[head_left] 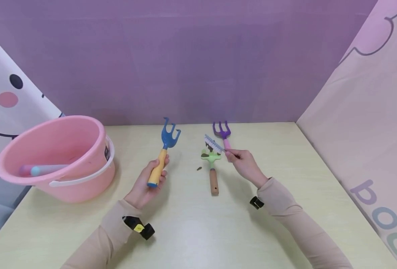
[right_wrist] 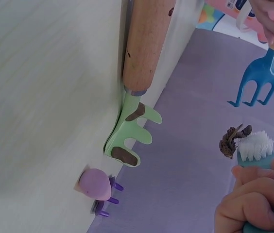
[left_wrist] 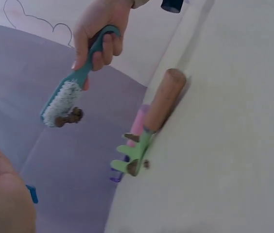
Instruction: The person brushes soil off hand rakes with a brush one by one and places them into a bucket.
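In the head view my left hand (head_left: 143, 191) grips the yellow handle of a blue hand rake (head_left: 170, 139), prongs pointing away from me. My right hand (head_left: 247, 167) holds a teal scrub brush (left_wrist: 81, 73) by its handle. Dark brown clumps (right_wrist: 232, 141) cling to its white bristles (right_wrist: 256, 145). The brush overlaps the head of a green hand fork (head_left: 212, 157) in the head view; both wrist views show it held apart from the fork. That fork lies on the table with brown patches (right_wrist: 125, 156) on its prongs and a wooden handle (head_left: 213, 182) towards me.
Behind the green fork lies a purple hand rake (head_left: 222, 132) with a pink handle. A small brown bit (head_left: 199, 168) sits beside the fork. At the left stands a pink bucket (head_left: 84, 192) with pastel tubes (head_left: 48, 170) inside. A purple backdrop (head_left: 198, 67) borders the table's (head_left: 198, 239) far edge.
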`<action>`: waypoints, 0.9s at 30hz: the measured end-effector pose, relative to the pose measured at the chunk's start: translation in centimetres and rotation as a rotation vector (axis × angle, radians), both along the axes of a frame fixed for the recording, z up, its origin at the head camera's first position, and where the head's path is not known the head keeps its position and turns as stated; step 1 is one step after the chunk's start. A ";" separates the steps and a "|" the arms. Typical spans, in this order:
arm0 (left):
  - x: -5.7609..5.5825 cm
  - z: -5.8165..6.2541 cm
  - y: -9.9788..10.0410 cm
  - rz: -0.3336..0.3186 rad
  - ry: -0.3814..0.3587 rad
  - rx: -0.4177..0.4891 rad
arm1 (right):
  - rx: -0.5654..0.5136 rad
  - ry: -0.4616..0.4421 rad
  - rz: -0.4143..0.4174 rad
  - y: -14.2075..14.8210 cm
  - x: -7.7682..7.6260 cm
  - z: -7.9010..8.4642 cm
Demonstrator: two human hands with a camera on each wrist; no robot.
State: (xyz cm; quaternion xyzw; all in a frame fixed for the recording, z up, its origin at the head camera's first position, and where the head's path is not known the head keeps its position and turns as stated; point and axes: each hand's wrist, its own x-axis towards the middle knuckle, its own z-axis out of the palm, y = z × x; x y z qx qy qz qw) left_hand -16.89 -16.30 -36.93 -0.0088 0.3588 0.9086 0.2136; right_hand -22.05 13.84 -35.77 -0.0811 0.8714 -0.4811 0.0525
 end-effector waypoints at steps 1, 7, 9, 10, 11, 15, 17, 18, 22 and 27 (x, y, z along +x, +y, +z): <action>-0.1 0.3 -0.1 0.022 0.016 -0.071 | -0.001 -0.001 0.003 0.0 0.0 0.0; -0.5 1.4 -0.4 0.123 0.148 -0.486 | -0.001 -0.001 0.010 0.1 0.0 0.1; -0.7 1.5 -0.4 0.148 0.172 -0.602 | 0.001 0.001 0.016 0.1 -0.1 0.1; -0.8 1.5 -0.4 0.157 0.180 -0.660 | -0.001 -0.001 0.017 0.1 -0.1 0.0; -0.9 1.5 -0.4 0.164 0.185 -0.718 | -0.003 0.000 0.019 0.1 -0.1 0.0; -1.1 1.5 -0.6 0.164 0.236 -0.942 | -0.002 0.000 0.021 0.1 -0.1 0.0; -1.0 1.5 -0.9 0.155 0.281 -1.044 | 0.000 -0.001 0.021 0.1 -0.1 0.0; -1.0 1.5 -1.1 0.154 0.306 -1.094 | 0.002 -0.002 0.021 0.1 -0.2 -0.1; -0.6 1.9 -2.0 0.152 0.406 -1.310 | 0.010 -0.004 0.019 0.1 -0.2 -0.1; 0.5 3.6 -3.3 0.146 0.460 -1.551 | 0.026 -0.002 0.015 0.2 -0.2 0.0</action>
